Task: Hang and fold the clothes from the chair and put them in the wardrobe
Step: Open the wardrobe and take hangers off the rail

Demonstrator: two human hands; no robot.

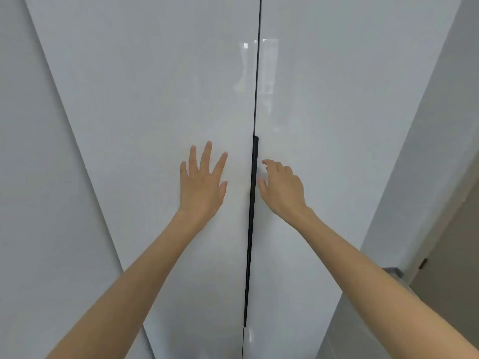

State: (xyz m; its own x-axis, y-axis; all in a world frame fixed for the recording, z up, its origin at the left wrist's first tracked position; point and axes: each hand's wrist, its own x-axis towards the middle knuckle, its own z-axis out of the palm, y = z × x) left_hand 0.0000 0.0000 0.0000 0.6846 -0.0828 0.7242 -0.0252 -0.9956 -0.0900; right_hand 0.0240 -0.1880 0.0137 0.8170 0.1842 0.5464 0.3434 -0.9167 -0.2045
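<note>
Wardrobe (155, 99) doors shut, glossy white. Left hand (202, 186) open, flat on left door, holding nothing. Right hand (282, 187) half-curled, empty, fingertips near dark handle strip (252, 229) at centre seam. Clothes, chair not in view. Prob. best: hook fingers behind strip, pull evenly.

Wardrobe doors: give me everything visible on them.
The wardrobe doors are two tall, glossy white panels, shut, meeting at a thin dark seam. A long black handle strip runs vertically along that seam. Faint room reflections show near the top. The left hand lies flat, fingers spread, on the left door; the right hand reaches with curled fingers towards the handle on the right door.
</note>
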